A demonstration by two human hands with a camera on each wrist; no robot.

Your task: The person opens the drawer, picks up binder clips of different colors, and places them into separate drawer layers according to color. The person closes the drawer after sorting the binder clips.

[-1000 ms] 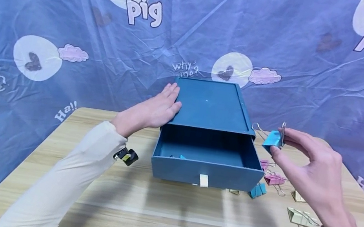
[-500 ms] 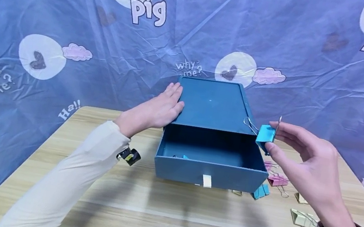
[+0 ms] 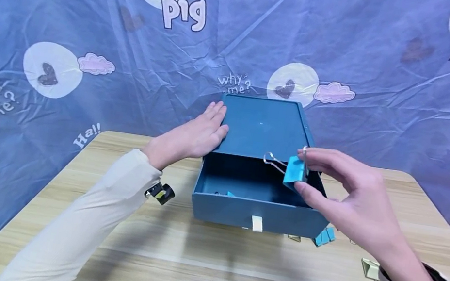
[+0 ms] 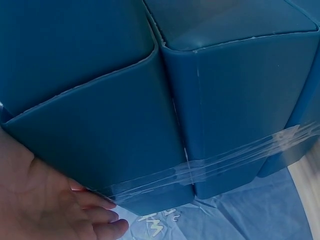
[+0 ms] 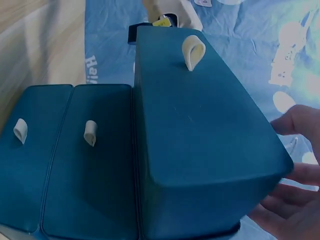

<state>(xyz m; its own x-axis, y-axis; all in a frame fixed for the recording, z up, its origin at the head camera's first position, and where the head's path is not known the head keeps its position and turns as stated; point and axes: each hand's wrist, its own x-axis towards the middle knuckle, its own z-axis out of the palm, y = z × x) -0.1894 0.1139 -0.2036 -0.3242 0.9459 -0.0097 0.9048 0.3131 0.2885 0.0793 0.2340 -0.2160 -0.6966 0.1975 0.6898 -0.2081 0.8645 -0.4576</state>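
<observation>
My right hand [image 3: 347, 187] pinches a blue binder clip [image 3: 294, 172] between thumb and fingers, over the right part of the pulled-out top drawer [image 3: 259, 215]. One wire handle of the clip points left, and the other stands up by my fingertips. Inside the drawer, a bit of another blue clip [image 3: 230, 194] shows above the front wall. My left hand [image 3: 197, 133] rests with extended fingers along the left top edge of the dark blue drawer cabinet [image 3: 263, 124]. In the right wrist view, the drawer [image 5: 210, 120] hides the held clip, and the fingers [image 5: 295, 200] show beside it.
Beside the cabinet on the wooden table [image 3: 136, 254] lie another blue binder clip [image 3: 325, 236] and a pale yellow one [image 3: 370, 268], partly behind my right wrist. Two closed drawers with white pull tabs [image 5: 90, 132] sit below the open one. A printed blue cloth [image 3: 168, 53] hangs behind.
My right hand has carried the blue binder clip leftward from beside the cabinet to over the open drawer. My left hand stays on the cabinet's edge.
</observation>
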